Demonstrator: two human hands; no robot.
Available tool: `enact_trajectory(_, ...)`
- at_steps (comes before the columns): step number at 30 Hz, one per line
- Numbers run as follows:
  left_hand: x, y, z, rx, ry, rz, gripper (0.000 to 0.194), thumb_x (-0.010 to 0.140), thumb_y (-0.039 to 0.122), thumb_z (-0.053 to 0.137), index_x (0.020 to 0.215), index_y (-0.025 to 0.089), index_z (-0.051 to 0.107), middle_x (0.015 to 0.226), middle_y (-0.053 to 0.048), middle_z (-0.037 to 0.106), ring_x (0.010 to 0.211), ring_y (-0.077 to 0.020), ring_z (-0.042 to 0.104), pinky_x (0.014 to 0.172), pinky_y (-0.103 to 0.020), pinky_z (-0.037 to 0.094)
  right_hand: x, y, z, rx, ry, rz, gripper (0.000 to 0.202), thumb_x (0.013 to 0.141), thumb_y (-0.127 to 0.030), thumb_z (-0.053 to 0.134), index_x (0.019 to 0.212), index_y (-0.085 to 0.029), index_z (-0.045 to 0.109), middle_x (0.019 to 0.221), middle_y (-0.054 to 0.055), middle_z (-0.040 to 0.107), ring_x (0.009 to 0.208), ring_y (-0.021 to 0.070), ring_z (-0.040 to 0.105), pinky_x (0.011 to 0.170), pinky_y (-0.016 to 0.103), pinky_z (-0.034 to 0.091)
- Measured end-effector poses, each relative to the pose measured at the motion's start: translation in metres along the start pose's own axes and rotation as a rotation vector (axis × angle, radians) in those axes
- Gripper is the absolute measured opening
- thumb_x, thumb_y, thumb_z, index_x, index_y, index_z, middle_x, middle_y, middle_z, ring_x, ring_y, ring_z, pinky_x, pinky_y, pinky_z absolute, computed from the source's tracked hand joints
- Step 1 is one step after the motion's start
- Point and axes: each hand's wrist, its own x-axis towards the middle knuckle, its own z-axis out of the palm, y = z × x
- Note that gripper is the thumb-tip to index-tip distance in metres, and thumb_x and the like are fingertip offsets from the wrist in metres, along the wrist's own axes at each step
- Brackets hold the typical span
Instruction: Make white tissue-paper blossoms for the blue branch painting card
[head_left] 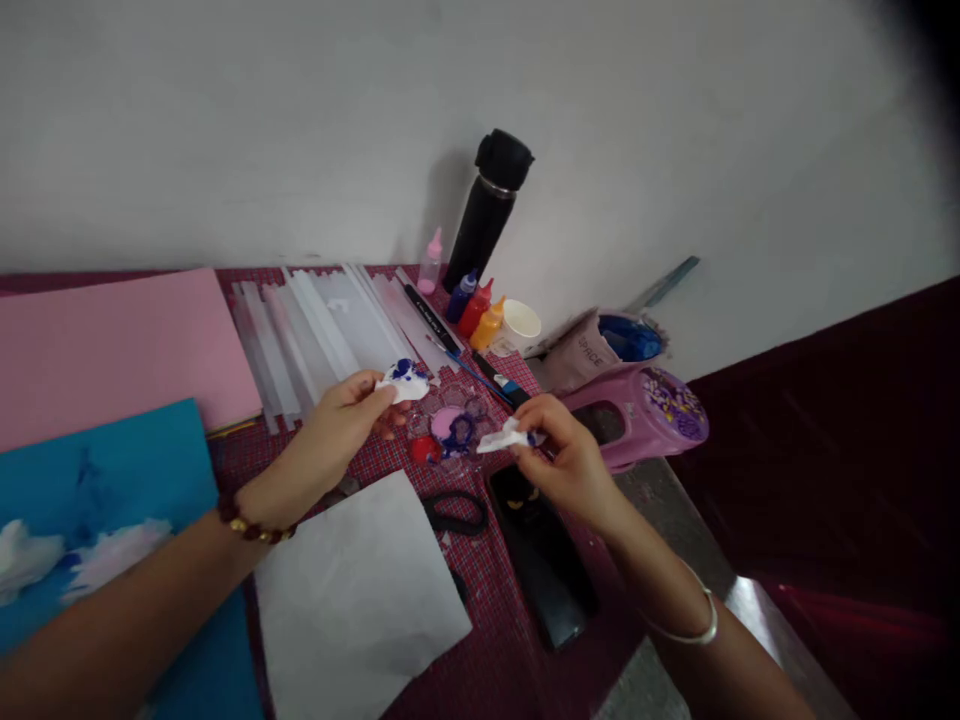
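A: And there was the left hand [349, 405], pinching a crumpled white tissue-like piece [405, 388] blotched dark blue, just beside a clear flower-shaped plastic palette [422, 418]!

B: And the other side?

A: The right hand [559, 450] was pinching too, fingertips closed on a narrow, twisted white scrap [501, 438] with a touch of blue at its end, near the palette's other edge.

B: How far along was it?

A: Under way, I'd judge! Pink, red and dark blue paint [459, 432] lay out in the palette, and both held pieces had blue on them. The blue rectangular board [142, 470] carried dark streaks and fluffy white wads [120, 555].

B: And what was left?

A: Hard to call! The plain white rectangular sheet [360, 600] showed no paint that I could see, and the slim blue-handled brush [481, 379] lay unheld.
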Motion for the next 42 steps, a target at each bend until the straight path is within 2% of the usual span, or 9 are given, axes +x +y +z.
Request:
enact_trajectory(3, 0.0, -0.006, -0.001, 0.135, -0.046, 0.052, 0.015, 0.081, 0.032, 0.054, 0.078, 0.017, 0.057, 0.064, 0.001, 0.06, 0.047, -0.0095, 0.051, 0.042, -0.02, 0.037, 0.005, -0.005, 0.02, -0.076, -0.083, -0.076, 0.017, 0.078, -0.005, 0.055, 0.083, -0.021, 0.052, 0.089, 0.003, 0.055, 0.085, 0.0169, 0.055, 0.077, 0.031, 0.045)
enact_trajectory(6, 0.0, -0.012, -0.001, 0.279, -0.102, 0.125, 0.015, 0.085, 0.032, 0.049, 0.077, 0.02, 0.052, 0.05, 0.005, 0.053, 0.04, -0.0105, 0.048, 0.039, -0.02, 0.034, 0.012, -0.008, 0.034, -0.14, -0.152, -0.124, 0.02, 0.079, -0.004, 0.053, 0.089, -0.021, 0.052, 0.089, 0.004, 0.055, 0.086, 0.0171, 0.055, 0.078, 0.032, 0.047)
enact_trajectory(12, 0.003, -0.022, 0.001, 0.263, -0.179, 0.102, 0.012, 0.089, 0.032, 0.04, 0.082, 0.023, 0.042, 0.048, 0.005, 0.055, 0.038, -0.0144, 0.053, 0.04, -0.024, 0.04, 0.017, -0.007, 0.047, -0.249, -0.298, -0.244, 0.026, 0.082, -0.003, 0.05, 0.103, -0.018, 0.055, 0.103, 0.009, 0.056, 0.097, 0.0187, 0.055, 0.085, 0.033, 0.048)
enact_trajectory(17, 0.005, -0.023, 0.001, 0.41, -0.145, 0.22, 0.014, 0.09, 0.029, 0.038, 0.079, 0.022, 0.043, 0.055, 0.004, 0.054, 0.05, -0.0147, 0.056, 0.051, -0.026, 0.041, 0.018, -0.011, 0.054, -0.368, -0.424, -0.208, 0.021, 0.087, -0.008, 0.047, 0.103, -0.016, 0.059, 0.101, 0.01, 0.053, 0.095, 0.0202, 0.054, 0.084, 0.035, 0.049)
enact_trajectory(21, 0.006, -0.024, 0.0, 0.579, -0.086, 0.32, 0.017, 0.09, 0.026, 0.037, 0.075, 0.021, 0.042, 0.059, 0.003, 0.049, 0.054, -0.0138, 0.049, 0.054, -0.027, 0.035, 0.025, -0.019, 0.056, -0.435, -0.546, -0.171, 0.021, 0.086, -0.007, 0.048, 0.099, -0.016, 0.061, 0.097, 0.009, 0.051, 0.09, 0.0192, 0.052, 0.081, 0.034, 0.048)
enact_trajectory(26, 0.007, -0.024, 0.0, 0.633, -0.075, 0.34, 0.016, 0.091, 0.024, 0.035, 0.077, 0.021, 0.043, 0.061, 0.003, 0.048, 0.056, -0.0137, 0.046, 0.055, -0.027, 0.032, 0.032, -0.023, 0.056, -0.502, -0.646, -0.199, 0.017, 0.085, -0.005, 0.049, 0.092, -0.015, 0.06, 0.093, 0.007, 0.049, 0.087, 0.0185, 0.049, 0.078, 0.031, 0.045)
enact_trajectory(36, 0.009, -0.022, -0.001, 0.687, -0.117, 0.369, 0.016, 0.092, 0.023, 0.034, 0.085, 0.019, 0.048, 0.074, -0.003, 0.057, 0.069, -0.0175, 0.054, 0.066, -0.032, 0.039, 0.041, -0.028, 0.062, -0.596, -0.767, -0.216, 0.015, 0.08, -0.001, 0.051, 0.082, -0.014, 0.058, 0.091, 0.007, 0.048, 0.084, 0.0181, 0.047, 0.079, 0.032, 0.043)
enact_trajectory(39, 0.007, -0.021, -0.001, 0.688, -0.137, 0.346, 0.016, 0.093, 0.022, 0.034, 0.089, 0.018, 0.048, 0.077, -0.005, 0.061, 0.071, -0.0184, 0.057, 0.067, -0.032, 0.041, 0.042, -0.029, 0.062, -0.627, -0.765, -0.22, 0.014, 0.081, -0.002, 0.051, 0.08, -0.014, 0.059, 0.09, 0.007, 0.048, 0.084, 0.0189, 0.047, 0.079, 0.034, 0.044)
enact_trajectory(42, 0.006, -0.021, 0.0, 0.676, -0.141, 0.348, 0.016, 0.093, 0.023, 0.035, 0.087, 0.018, 0.048, 0.074, -0.005, 0.062, 0.069, -0.0183, 0.057, 0.065, -0.032, 0.041, 0.039, -0.027, 0.052, -0.526, -0.701, -0.153, 0.021, 0.078, 0.001, 0.049, 0.084, -0.015, 0.061, 0.093, 0.007, 0.048, 0.085, 0.0175, 0.049, 0.08, 0.033, 0.044)
